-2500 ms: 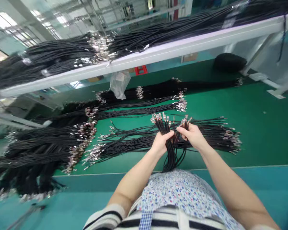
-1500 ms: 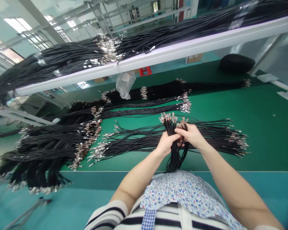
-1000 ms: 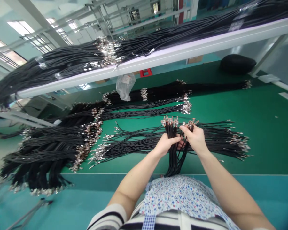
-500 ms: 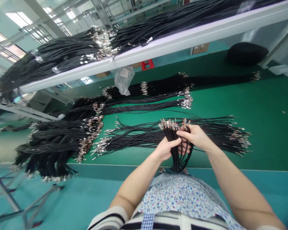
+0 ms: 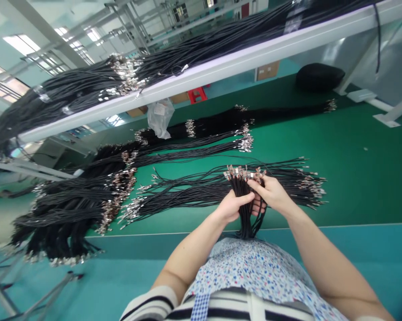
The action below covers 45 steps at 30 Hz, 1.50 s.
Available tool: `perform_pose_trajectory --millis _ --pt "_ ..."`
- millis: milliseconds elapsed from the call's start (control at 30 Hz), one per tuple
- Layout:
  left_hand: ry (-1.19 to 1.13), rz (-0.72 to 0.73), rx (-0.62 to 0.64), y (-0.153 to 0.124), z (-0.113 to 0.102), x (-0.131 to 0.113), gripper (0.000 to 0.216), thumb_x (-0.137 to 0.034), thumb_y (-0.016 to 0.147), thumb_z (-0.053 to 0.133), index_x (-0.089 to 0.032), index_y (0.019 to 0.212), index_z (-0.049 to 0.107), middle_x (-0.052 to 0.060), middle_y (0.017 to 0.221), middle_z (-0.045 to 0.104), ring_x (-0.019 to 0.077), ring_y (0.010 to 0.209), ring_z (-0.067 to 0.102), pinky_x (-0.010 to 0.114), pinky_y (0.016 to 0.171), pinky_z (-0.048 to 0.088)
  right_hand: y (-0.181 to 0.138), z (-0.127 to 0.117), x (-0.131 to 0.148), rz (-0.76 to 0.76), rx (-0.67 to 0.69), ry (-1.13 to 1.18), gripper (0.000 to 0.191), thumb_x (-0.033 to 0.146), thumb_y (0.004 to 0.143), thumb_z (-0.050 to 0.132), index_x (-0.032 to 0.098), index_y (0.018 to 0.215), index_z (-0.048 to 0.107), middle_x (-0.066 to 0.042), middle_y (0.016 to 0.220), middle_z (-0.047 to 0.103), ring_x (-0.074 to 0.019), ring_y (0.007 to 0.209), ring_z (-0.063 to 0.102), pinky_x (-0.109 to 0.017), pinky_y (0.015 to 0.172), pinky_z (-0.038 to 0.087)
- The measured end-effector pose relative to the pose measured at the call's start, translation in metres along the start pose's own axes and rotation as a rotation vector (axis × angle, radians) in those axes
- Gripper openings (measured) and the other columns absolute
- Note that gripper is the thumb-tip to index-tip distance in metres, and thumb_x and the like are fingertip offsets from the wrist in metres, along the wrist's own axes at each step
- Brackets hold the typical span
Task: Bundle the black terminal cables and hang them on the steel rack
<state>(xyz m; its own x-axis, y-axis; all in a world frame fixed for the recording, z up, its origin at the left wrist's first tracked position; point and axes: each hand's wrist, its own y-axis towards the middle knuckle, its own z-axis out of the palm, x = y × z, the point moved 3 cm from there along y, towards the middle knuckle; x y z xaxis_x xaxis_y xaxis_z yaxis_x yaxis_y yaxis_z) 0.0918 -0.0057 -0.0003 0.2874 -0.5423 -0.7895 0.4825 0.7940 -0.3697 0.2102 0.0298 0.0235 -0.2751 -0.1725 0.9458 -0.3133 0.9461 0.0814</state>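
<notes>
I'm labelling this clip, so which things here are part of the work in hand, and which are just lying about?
In hand:
- left hand, closed round the bundle of black wires
- right hand, pinching the metal terminals at its top

Lying about:
- loose wires on the green table
- wire heaps at left
- plastic bag
- stacked wires on the shelf

Both hands (image 5: 250,203) grip upright black wire bundle (image 5: 246,214) above green table (image 5: 354,178); terminals apparently metal.
</notes>
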Motion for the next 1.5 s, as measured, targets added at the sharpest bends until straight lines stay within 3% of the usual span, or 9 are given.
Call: perform_pose_trajectory --millis 100,233,333,433,500,633,767,1233,1500 --pt "0.005 -0.003 -0.049 0.002 0.009 0.006 0.045 -0.044 0.063 0.071 -0.007 0.087 0.064 0.014 0.075 0.067 0.0206 0.063 0.064 0.029 0.058 0.049 -0.005 -0.007 -0.001 -0.018 0.01 0.02 0.032 0.046 0.08 0.05 0.016 0.067 0.054 -0.001 0.054 0.052 -0.0118 0.046 0.045 -0.023 0.045 0.035" --pt "-0.047 0.046 -0.149 0.006 0.011 0.004 0.044 -0.041 0.061 0.073 -0.008 0.088 0.062 0.013 0.078 0.067 0.0215 0.069 0.065 0.031 0.061 0.05 -0.008 -0.018 -0.009 -0.023 -0.195 0.095 0.031 0.044 0.077 0.055 0.015 0.066 0.056 -0.004 0.065 0.058 -0.0141 0.061 0.052 -0.024 0.057 0.041" --pt "-0.101 0.125 -0.209 0.008 0.008 -0.003 0.038 -0.037 0.063 0.072 -0.009 0.087 0.061 0.013 0.085 0.067 0.0235 0.081 0.064 0.034 0.067 0.052 -0.008 -0.026 -0.018 0.058 -0.28 0.479 0.029 0.044 0.075 0.058 0.016 0.073 0.055 -0.001 0.065 0.054 -0.0115 0.058 0.051 -0.025 0.057 0.043" --pt "-0.074 0.132 -0.209 0.009 0.009 -0.006 0.036 -0.039 0.065 0.07 -0.009 0.083 0.061 0.013 0.081 0.068 0.0211 0.077 0.065 0.031 0.064 0.052 -0.006 -0.031 -0.02 0.16 -0.299 0.797 0.03 0.046 0.073 0.06 0.018 0.074 0.047 0.008 0.049 0.033 -0.0044 0.036 0.027 -0.019 0.036 0.027" --pt "-0.02 0.076 -0.154 0.009 0.014 -0.004 0.039 -0.042 0.064 0.07 -0.008 0.081 0.061 0.011 0.072 0.067 0.0178 0.064 0.064 0.028 0.059 0.05 -0.005 -0.031 -0.014 0.16 -0.24 0.748 0.033 0.045 0.069 0.065 0.018 0.076 0.047 0.01 0.047 0.029 -0.003 0.035 0.02 -0.018 0.033 0.017" --pt "0.065 0.047 -0.054 0.007 0.026 0.0 0.045 -0.047 0.061 0.072 -0.007 0.078 0.06 0.01 0.062 0.064 0.0138 0.05 0.059 0.023 0.05 0.046 -0.005 -0.022 0.001 0.097 -0.085 0.378 0.037 0.038 0.059 0.075 0.014 0.077 0.053 0.004 0.053 0.046 -0.0064 0.042 0.039 -0.021 0.04 0.032" --pt "0.076 0.044 -0.002 0.004 0.027 0.0 0.044 -0.045 0.06 0.073 -0.007 0.078 0.06 0.009 0.062 0.064 0.0129 0.047 0.058 0.024 0.049 0.045 -0.006 -0.018 0.008 0.064 -0.036 0.291 0.031 0.04 0.068 0.066 0.012 0.075 0.054 0.001 0.056 0.05 -0.0082 0.046 0.042 -0.022 0.044 0.035" --pt "-0.028 0.001 0.049 0.003 0.014 -0.001 0.048 -0.042 0.063 0.072 -0.007 0.094 0.062 0.012 0.074 0.067 0.0164 0.059 0.063 0.026 0.056 0.048 0.0 -0.019 0.004 0.005 0.026 0.217 0.032 0.044 0.077 0.056 0.014 0.07 0.05 0.003 0.052 0.043 -0.0074 0.047 0.037 -0.021 0.045 0.03" --pt "-0.06 0.044 -0.031 0.007 0.004 -0.004 0.045 -0.041 0.065 0.07 -0.006 0.094 0.062 0.014 0.079 0.067 0.0181 0.065 0.064 0.031 0.063 0.051 0.007 -0.016 -0.001 0.007 -0.092 0.14 0.033 0.045 0.076 0.056 0.013 0.072 0.053 0.001 0.059 0.047 -0.0087 0.053 0.041 -0.021 0.05 0.035"
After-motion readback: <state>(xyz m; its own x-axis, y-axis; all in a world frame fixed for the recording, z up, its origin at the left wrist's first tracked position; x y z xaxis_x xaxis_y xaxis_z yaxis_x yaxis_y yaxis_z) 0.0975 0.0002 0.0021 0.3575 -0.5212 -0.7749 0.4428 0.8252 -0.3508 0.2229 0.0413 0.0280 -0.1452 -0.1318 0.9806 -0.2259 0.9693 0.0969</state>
